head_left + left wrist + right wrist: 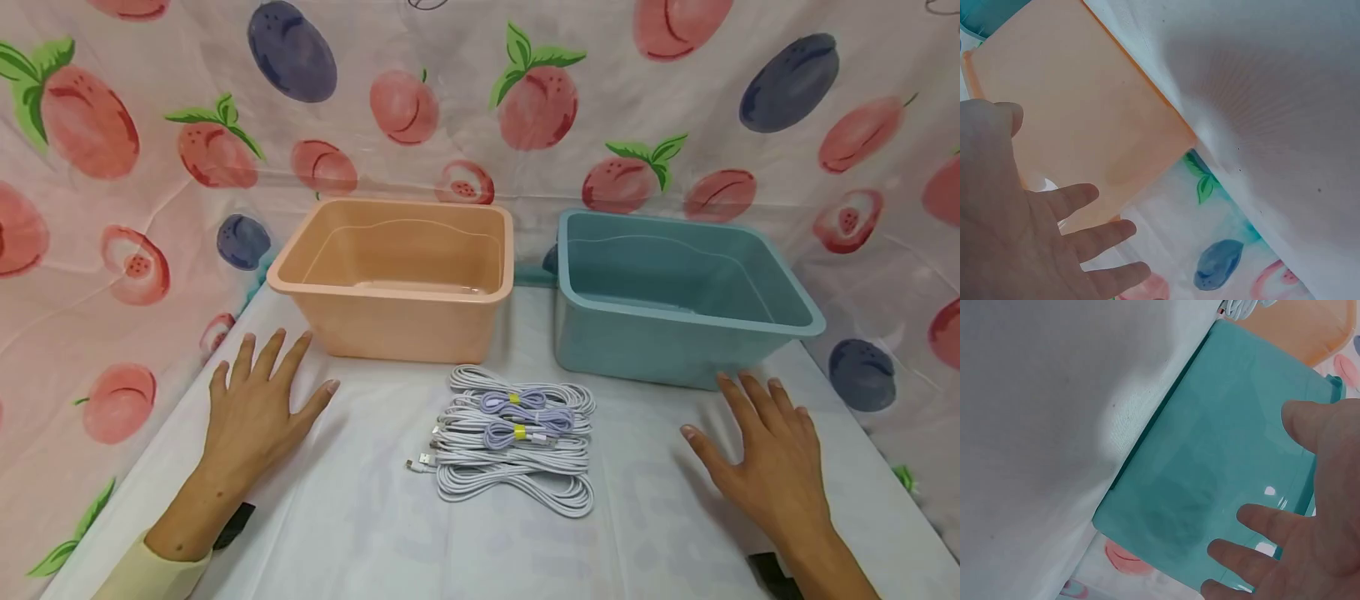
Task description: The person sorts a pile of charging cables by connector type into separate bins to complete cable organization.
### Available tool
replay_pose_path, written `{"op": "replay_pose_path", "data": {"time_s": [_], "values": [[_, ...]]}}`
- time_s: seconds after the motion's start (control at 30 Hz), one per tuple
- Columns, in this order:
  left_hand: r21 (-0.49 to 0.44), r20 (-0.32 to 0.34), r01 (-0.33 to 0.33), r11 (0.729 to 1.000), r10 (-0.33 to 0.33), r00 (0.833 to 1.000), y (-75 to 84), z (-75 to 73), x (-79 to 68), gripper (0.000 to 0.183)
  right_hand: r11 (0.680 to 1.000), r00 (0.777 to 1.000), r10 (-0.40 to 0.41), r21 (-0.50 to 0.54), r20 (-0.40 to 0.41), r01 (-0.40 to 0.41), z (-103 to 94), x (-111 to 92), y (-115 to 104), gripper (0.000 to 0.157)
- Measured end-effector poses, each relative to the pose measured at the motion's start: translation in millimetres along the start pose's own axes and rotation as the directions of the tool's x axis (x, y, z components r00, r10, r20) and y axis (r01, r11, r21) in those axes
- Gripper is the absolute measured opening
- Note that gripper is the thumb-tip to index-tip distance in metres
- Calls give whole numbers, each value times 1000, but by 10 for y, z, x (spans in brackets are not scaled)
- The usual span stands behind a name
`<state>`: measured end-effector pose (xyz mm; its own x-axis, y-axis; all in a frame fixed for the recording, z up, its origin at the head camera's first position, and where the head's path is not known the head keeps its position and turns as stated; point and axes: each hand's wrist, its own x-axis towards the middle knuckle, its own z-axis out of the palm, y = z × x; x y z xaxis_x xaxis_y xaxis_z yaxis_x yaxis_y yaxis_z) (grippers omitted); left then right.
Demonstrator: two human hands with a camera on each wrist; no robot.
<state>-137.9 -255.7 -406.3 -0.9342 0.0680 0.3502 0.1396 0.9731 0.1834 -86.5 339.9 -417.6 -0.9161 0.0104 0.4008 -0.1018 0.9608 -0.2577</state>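
Note:
Between the two hands lies a stack of coiled white cables [517, 492] on the white tablecloth. Smaller lavender cables [536, 418] with yellow ties rest on top of them. My left hand [255, 408] has its fingers spread, near the front left corner of a peach-coloured plastic bin [397, 329]. The right hand [772, 458], fingers also spread, is just in front of a teal plastic bin [637, 354]. Neither hand holds anything. Both bins stand upright with nothing visible inside. In the wrist views the peach bin [1085, 112] and the teal bin [1197, 444] fill much of the picture.
A fruit-printed curtain [465, 100] hangs behind the bins and along both sides of the table [375, 533]. A narrow gap separates the two bins. Cable plugs [422, 461] stick out at the stack's left side.

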Motion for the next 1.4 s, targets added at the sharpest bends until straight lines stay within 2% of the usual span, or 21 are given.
{"op": "replay_pose_path", "data": {"time_s": [0.3,0.7,1.03,1.4], "values": [[-13,-35,-48,999,48,998,12,-14,33,82,998,997,-58,31,-55,60,19,3,-15,88],[-58,-105,-100,993,93,990,15,-18,70,76,987,979,-147,46,-144,155,18,33,-57,84],[-99,-209,-174,980,150,966,34,-7,95,66,970,965,-206,98,-165,224,9,35,-125,73],[-114,-289,-244,963,203,936,78,-28,113,56,969,970,-220,92,-101,229,-22,44,-307,68]]}}
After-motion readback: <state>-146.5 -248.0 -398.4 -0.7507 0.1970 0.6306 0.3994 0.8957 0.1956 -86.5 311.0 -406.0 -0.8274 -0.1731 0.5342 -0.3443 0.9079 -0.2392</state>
